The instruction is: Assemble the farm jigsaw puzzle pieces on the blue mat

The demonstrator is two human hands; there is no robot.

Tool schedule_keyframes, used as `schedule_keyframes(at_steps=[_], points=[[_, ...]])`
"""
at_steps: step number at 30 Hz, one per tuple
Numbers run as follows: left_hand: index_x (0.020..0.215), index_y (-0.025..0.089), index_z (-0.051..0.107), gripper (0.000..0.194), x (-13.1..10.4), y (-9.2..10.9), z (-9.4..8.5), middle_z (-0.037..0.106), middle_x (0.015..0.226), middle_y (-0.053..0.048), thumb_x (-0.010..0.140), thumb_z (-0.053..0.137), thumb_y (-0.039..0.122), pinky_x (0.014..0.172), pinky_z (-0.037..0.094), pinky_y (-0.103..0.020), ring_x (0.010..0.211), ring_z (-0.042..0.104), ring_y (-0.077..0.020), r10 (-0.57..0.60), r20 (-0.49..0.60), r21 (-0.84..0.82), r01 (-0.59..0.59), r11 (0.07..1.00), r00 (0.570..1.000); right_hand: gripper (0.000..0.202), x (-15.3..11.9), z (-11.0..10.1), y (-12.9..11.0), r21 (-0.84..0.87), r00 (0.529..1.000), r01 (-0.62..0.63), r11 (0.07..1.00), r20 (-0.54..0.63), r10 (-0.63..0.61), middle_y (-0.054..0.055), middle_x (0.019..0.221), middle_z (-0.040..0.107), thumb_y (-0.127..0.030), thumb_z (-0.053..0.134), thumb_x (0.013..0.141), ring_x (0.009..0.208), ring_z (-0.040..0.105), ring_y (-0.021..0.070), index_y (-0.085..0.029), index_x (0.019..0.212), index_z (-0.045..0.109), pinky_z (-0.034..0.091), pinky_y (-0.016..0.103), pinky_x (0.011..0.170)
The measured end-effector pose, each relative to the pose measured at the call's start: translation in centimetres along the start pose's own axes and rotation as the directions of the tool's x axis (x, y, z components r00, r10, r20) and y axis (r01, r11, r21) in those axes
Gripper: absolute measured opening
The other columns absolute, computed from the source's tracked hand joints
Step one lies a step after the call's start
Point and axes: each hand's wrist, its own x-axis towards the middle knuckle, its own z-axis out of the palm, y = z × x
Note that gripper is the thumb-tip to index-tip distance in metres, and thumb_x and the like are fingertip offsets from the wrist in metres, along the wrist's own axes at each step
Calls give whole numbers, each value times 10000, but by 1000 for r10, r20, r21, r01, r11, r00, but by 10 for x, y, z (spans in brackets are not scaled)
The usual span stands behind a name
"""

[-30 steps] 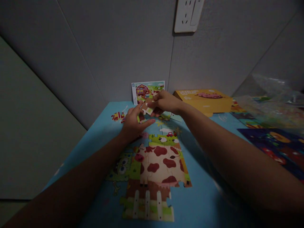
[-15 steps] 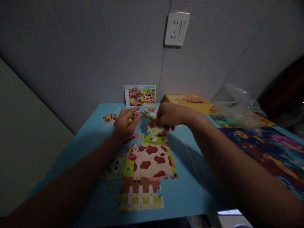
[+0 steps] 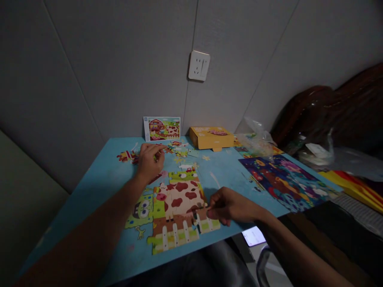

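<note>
A partly joined jigsaw puzzle (image 3: pixel 182 197) lies on the blue table, showing a spotted cow above a white fence. At its lower right, my right hand (image 3: pixel 227 207) pinches a puzzle piece (image 3: pixel 208 224) with fence and brown ground. That piece lies against the joined fence section, slightly tilted; whether it is locked in I cannot tell. My left hand (image 3: pixel 150 161) hovers left of the puzzle's top edge with curled fingers, a yellow-green bit of a puzzle piece showing between them. Loose puzzle pieces (image 3: pixel 179 150) lie beyond it, and more (image 3: pixel 127 156) to its left.
A picture card (image 3: pixel 162 129) of the farm scene leans against the wall, beside a yellow box (image 3: pixel 211 138). A dark, colourful finished puzzle (image 3: pixel 278 179) and a clear plastic bag (image 3: pixel 254 137) occupy the right side. A lit phone (image 3: pixel 253 236) lies below the table's front edge.
My right hand has come from the loose pieces at the back down to the puzzle's lower right, bringing the fence piece. My left hand stays near the loose pieces. The view has shifted right.
</note>
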Motion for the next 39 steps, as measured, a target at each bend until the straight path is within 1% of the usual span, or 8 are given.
schedule_keyframes(at_steps=[6,13,19,28,31,34,37,39], points=[[869,200,731,215,5,-5,5,732,816,-62,834,520,188,849,446,-414,852,554,-253,-10,-33,-19,9,1000,999,280,-1,1,-18,-235,996,-89,968,-12,89,-26,520,545,-409,691,759,477,501,94,-148,669,643,371,217,503],[834,187,731,220,5,-6,4,732,797,-65,817,512,171,854,443,-426,849,559,-255,-47,-77,-27,45,999,996,435,-1,7,-31,-422,965,-260,869,-151,215,-17,503,552,-575,729,689,472,441,97,-171,586,605,307,242,474],[818,193,727,212,4,-8,5,744,831,-56,807,518,161,874,436,-425,878,567,-258,-73,-96,-25,71,997,993,461,-7,13,-23,-418,947,-267,868,-280,157,-23,571,529,-607,754,652,535,417,100,-172,625,604,273,249,482],[793,208,723,198,3,-11,3,731,811,-54,802,531,162,865,427,-439,886,545,-267,-68,-110,-33,65,997,992,333,-13,19,-15,-389,943,-200,899,-326,68,1,707,607,-472,770,692,625,502,125,-181,779,634,337,238,539],[782,209,722,188,3,-11,2,722,782,-53,787,543,154,875,421,-444,874,555,-264,-35,-119,-31,31,999,992,377,-15,23,-7,-389,938,-136,911,-347,-8,-13,664,583,-491,761,718,598,500,126,-181,906,656,328,237,533],[762,213,718,198,3,-12,-2,707,744,-48,791,530,158,877,418,-441,837,559,-255,-33,-139,-9,32,999,990,478,-18,29,11,-400,917,28,916,-354,-183,-40,602,529,-543,679,807,545,472,125,-195,1134,641,342,249,546],[773,216,718,197,3,-11,-5,691,731,-46,801,525,186,866,424,-425,839,557,-251,-72,-152,21,76,997,986,412,-21,35,24,-523,875,219,824,-268,-403,27,721,607,-515,504,940,655,560,160,-230,1185,675,399,277,648],[774,216,714,188,3,-10,-5,683,720,-47,804,529,200,857,430,-417,846,555,-251,-67,-152,33,73,997,986,417,-23,37,27,-603,846,278,748,-214,-488,65,781,627,-477,422,983,712,587,177,-228,1169,700,400,289,673]])
